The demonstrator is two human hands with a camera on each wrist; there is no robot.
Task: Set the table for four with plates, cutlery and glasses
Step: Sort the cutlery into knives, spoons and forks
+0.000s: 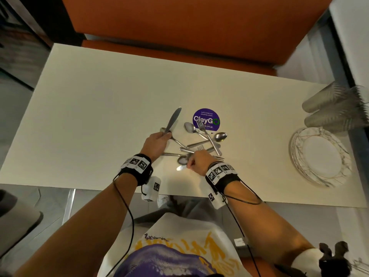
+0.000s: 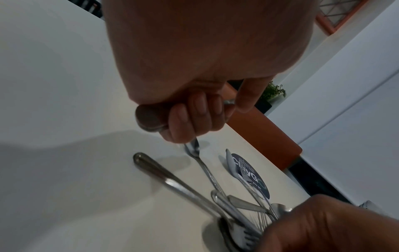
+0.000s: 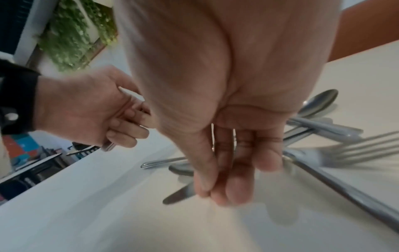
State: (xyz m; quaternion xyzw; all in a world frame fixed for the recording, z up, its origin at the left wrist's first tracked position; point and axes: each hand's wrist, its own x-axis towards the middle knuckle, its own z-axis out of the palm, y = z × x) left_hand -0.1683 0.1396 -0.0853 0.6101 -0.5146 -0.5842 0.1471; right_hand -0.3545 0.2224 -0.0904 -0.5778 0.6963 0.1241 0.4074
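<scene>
My left hand (image 1: 157,143) grips a table knife (image 1: 174,119) by its handle, blade pointing away from me; the handle's end (image 2: 149,119) sticks out below the curled fingers (image 2: 194,117). My right hand (image 1: 196,162) is down on the near side of a loose pile of spoons, forks and knives (image 1: 203,142). Its thumb and fingertips (image 3: 226,192) pinch together on a second knife, whose blade (image 3: 178,195) pokes out to the left. A stack of plates (image 1: 319,156) and several upturned glasses (image 1: 335,108) sit at the table's right end.
The white table (image 1: 89,116) carries a round purple sticker (image 1: 206,119) under the far cutlery. An orange bench (image 1: 199,27) runs along the far side. A fork (image 3: 345,153) and a spoon (image 3: 319,102) lie right of my right hand.
</scene>
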